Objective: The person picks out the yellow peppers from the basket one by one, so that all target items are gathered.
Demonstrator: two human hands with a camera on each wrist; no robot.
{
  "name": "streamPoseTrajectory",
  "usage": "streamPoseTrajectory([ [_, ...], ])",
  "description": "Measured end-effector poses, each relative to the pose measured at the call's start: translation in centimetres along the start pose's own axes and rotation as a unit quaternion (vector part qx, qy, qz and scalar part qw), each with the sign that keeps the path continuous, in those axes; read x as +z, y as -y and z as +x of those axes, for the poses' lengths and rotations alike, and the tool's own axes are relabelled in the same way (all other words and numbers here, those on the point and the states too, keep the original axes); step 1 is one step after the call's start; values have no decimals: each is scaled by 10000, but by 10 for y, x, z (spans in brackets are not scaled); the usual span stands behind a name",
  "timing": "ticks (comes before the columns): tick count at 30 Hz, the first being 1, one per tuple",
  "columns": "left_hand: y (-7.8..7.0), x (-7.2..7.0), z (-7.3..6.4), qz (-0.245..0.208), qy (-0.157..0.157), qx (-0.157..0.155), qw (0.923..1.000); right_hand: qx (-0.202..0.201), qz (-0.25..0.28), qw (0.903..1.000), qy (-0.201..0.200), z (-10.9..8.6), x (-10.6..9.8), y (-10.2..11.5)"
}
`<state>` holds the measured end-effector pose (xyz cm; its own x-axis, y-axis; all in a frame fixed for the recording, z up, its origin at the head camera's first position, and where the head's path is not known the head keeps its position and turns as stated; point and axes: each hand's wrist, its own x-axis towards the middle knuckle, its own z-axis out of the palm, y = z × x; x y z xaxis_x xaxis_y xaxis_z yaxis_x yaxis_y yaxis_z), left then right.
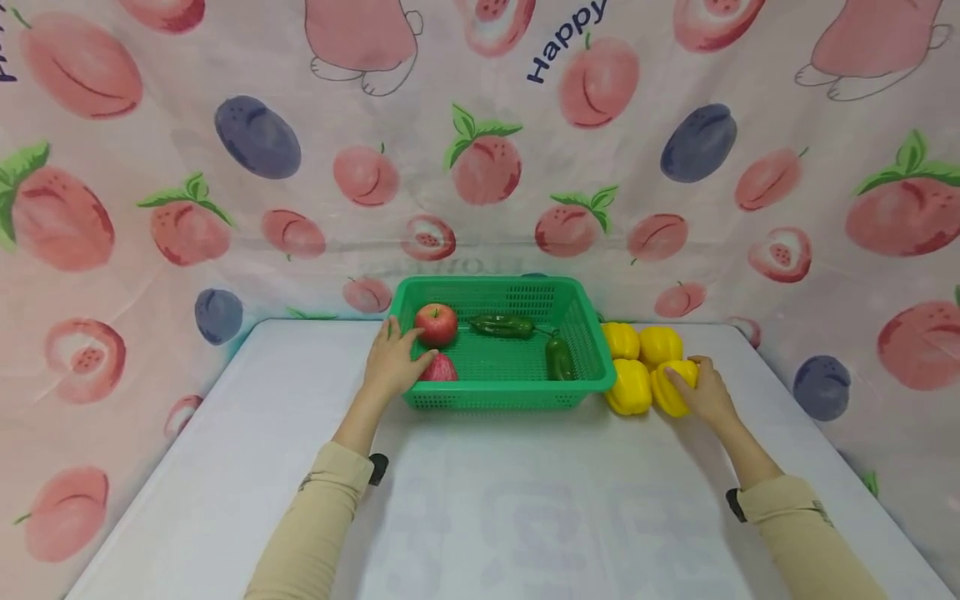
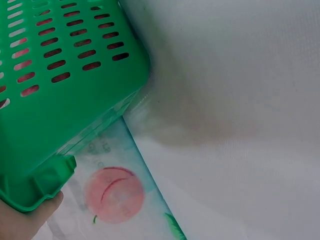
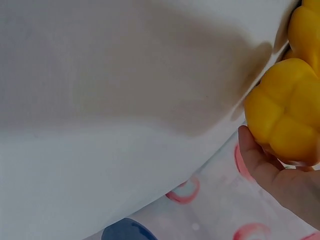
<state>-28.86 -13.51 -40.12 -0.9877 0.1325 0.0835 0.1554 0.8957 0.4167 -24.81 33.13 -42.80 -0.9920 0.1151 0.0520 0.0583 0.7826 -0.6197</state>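
My left hand [image 1: 392, 360] grips the left rim of a green plastic basket [image 1: 495, 387], its thumb and a finger reaching inside. In the left wrist view a finger [image 2: 50, 204] shows under the rim's lip. Inside the basket are a red apple [image 1: 437, 325], a pink streaked fruit [image 1: 441, 368] partly hidden by the front rim, and two dark green peppers [image 1: 502, 326]. At the basket's right, my right hand [image 1: 708, 396] holds the nearest right yellow bell pepper [image 3: 285, 112] between thumb and fingers. This pepper sits close against the other yellow bell peppers [image 1: 630, 387].
The basket stands near the back edge of a white-covered table [image 1: 525, 500]. A fruit-printed curtain [image 1: 480, 233] hangs right behind it. Two more yellow peppers [image 1: 660, 344] sit behind the front pair, beside the basket's right wall.
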Motion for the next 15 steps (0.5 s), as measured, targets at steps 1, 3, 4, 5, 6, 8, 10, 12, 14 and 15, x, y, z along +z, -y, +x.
streamPoseTrajectory([
  [1, 0, 0, 0, 8, -4, -10, 10000, -25, 3, 10000, 1, 1, 0, 0],
  [3, 0, -1, 0, -9, -19, -21, 10000, -35, 12, 10000, 42, 2, 1, 1],
  [4, 0, -2, 0, -3, -21, -14, 10000, -22, 17, 10000, 65, 2, 1, 1],
  [5, 0, -2, 0, -7, -22, -2, 10000, 20, 11, 9999, 107, 3, 1, 0],
  [6, 0, -2, 0, -20, -28, 18, 10000, 70, 4, 9999, 158, 3, 1, 0],
  [8, -1, -2, 1, -9, -33, 58, 10000, 200, -33, 9994, 290, 5, 0, -2],
  [10, -1, -1, 1, 22, -18, 73, 10000, 320, -65, 9986, 411, 6, 1, -3],
  [12, 0, -1, 1, 32, -28, 72, 10000, 367, -114, 9980, 492, 7, 1, -4],
  [14, 1, 1, 1, 27, -45, 58, 10000, 394, -156, 9977, 530, 8, 2, -3],
  [15, 1, 1, 1, 25, -61, 48, 10000, 410, -181, 9976, 531, 9, 3, -2],
])
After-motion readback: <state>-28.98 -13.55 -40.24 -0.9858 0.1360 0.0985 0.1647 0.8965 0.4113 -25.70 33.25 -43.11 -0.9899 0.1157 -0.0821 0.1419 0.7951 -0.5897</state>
